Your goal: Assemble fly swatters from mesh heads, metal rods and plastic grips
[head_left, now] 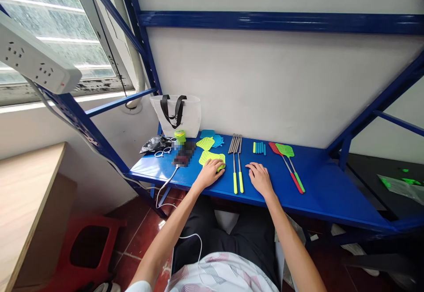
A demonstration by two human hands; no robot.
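Observation:
My left hand (pixel 210 173) rests on a yellow-green fly swatter head (pixel 212 157) on the blue shelf (pixel 324 190), fingers curled over its near edge. My right hand (pixel 259 177) lies flat and open on the shelf, just right of several metal rods with yellow handles (pixel 237 164). Behind the left hand lie another yellow-green head (pixel 205 143) and blue heads (pixel 212 135). Several short blue and green grip sleeves (pixel 259 147) lie behind the right hand. Two assembled swatters (pixel 288 161), with red and green handles, lie to the right.
A white tote bag with black straps (pixel 175 114) stands at the back left against the wall. In front of it are a green roll (pixel 179 136), scissors (pixel 162 152) and a dark plastic bag (pixel 153 144). A power strip (pixel 33 58) hangs at upper left. A red stool (pixel 89 248) stands below.

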